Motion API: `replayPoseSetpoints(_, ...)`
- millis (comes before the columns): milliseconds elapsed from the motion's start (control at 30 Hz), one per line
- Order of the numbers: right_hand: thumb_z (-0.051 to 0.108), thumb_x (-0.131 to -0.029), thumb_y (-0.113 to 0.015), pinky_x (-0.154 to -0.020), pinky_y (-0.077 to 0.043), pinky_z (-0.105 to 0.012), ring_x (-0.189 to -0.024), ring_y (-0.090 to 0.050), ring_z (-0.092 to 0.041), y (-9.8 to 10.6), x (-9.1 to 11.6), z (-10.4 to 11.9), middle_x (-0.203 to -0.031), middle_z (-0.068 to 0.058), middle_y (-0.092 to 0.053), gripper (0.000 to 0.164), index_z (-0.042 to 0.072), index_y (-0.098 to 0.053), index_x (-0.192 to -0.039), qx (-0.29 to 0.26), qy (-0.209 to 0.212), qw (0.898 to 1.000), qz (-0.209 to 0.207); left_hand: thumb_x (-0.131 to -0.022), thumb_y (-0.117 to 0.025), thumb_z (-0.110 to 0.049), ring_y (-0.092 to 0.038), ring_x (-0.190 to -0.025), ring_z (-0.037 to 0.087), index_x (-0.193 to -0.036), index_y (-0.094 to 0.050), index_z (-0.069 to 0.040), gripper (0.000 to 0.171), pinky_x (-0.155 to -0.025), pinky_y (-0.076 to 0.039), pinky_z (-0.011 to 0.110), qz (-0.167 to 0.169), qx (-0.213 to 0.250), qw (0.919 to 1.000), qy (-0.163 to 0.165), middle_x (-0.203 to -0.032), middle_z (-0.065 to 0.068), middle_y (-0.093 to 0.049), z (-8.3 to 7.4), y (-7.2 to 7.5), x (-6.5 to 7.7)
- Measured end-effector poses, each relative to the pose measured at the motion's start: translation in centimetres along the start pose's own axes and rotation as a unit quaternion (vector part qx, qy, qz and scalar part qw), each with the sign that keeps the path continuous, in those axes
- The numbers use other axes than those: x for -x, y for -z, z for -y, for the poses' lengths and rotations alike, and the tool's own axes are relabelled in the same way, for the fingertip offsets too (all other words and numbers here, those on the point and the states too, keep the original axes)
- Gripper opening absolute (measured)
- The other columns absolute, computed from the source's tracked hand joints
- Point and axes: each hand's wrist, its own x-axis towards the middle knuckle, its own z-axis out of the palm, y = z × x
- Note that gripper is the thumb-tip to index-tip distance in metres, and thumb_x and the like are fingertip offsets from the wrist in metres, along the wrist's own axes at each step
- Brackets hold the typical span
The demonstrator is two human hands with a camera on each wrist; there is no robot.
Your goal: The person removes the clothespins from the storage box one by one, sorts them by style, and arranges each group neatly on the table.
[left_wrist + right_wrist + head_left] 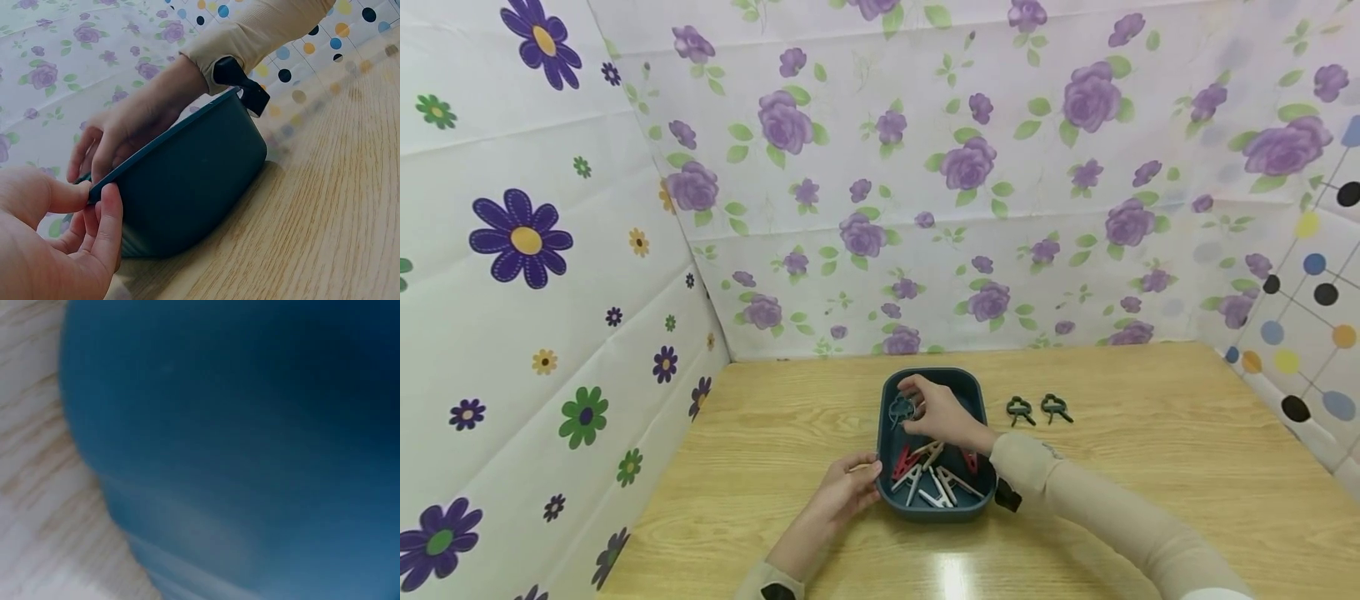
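A dark blue-green plastic tub [936, 514] stands on the table. My left hand [847, 490] grips its left rim, thumb on top and fingers beneath, as the left wrist view shows. My right hand [942, 414] reaches over the tub and pinches a dark green cloud-shaped clip [900, 408] near the far left corner. Toward the near end of the tub lie several clothespins: a red clothespin [902, 460], a white clothespin [937, 492] and beige ones. Only the blurred tub wall [187, 437] and some tabletop fill the right wrist view; the hand is hidden there.
Two dark green clips, a nearer-to-tub clip [1019, 410] and a farther clip [1056, 407], lie on the wooden table [790, 408] right of the tub. Floral cloth [917, 208] hangs behind the table, with patterned sheets at both sides.
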Motion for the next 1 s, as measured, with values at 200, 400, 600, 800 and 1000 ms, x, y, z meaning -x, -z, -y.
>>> replayPoseSetpoints(200, 0.009, -0.082, -0.074, -0.078, -0.056, -0.026, -0.092, -0.065, -0.016, 1.1, 0.1, 0.3, -0.116, -0.011, -0.066, 0.041, 0.006, -0.06, -0.12, -0.034, -0.01, 0.999, -0.011, -0.095, -0.058, -0.009, -0.057, -0.065, 0.003, -0.111, -0.051, -0.003, 0.018, -0.063, -0.052, 0.017, -0.001, 0.002, 1.0, -0.004, -0.074, -0.007, -0.06, 0.0, 0.0, 0.0)
replayPoseSetpoints(400, 0.015, -0.082, -0.076, -0.075, -0.057, -0.031, -0.085, -0.067, -0.014, 1.6, 0.5, -0.2, -0.1, -0.008, -0.072, 0.028, 0.004, -0.07, -0.108, -0.083, -0.099, 0.992, -0.014, -0.095, -0.058, -0.009, -0.058, -0.067, 0.003, -0.107, -0.053, -0.007, 0.012, -0.064, -0.052, 0.018, -0.003, 0.004, 1.0, -0.008, -0.076, -0.007, -0.06, 0.1, 0.1, 0.1)
replayPoseSetpoints(600, 0.012, -0.081, -0.076, -0.074, -0.055, -0.031, -0.084, -0.066, -0.013, 1.4, 1.6, -0.6, -0.095, -0.005, -0.073, 0.023, 0.005, -0.072, -0.103, -0.024, -0.136, 0.99, 0.024, -0.096, -0.057, -0.008, -0.059, -0.068, 0.004, -0.105, -0.054, -0.006, 0.01, -0.064, -0.053, 0.019, -0.006, 0.005, 1.0, -0.003, -0.078, -0.005, -0.061, 0.1, 0.1, 0.1)
replayPoseSetpoints(800, 0.012, -0.072, -0.082, -0.079, -0.056, -0.032, -0.095, -0.066, -0.021, 1.1, 2.2, -0.2, -0.104, -0.01, -0.071, 0.042, 0.002, -0.069, -0.11, 0.054, -0.106, 0.984, 0.135, -0.095, -0.059, -0.009, -0.058, -0.069, 0.005, -0.105, -0.054, -0.006, 0.012, -0.065, -0.052, 0.019, -0.009, 0.001, 1.0, 0.001, -0.079, -0.004, -0.06, 0.1, 0.1, 0.0)
replayPoseSetpoints(1000, 0.017, -0.068, -0.087, -0.075, -0.056, -0.033, -0.088, -0.067, -0.018, 0.5, 1.7, -0.4, -0.109, -0.01, -0.068, 0.059, 0.007, -0.063, -0.121, 0.068, -0.1, 0.981, 0.155, -0.095, -0.058, -0.009, -0.058, -0.068, 0.005, -0.104, -0.055, -0.006, 0.01, -0.065, -0.052, 0.019, -0.007, 0.003, 1.0, 0.002, -0.079, -0.004, -0.059, 0.2, 0.0, -0.1)
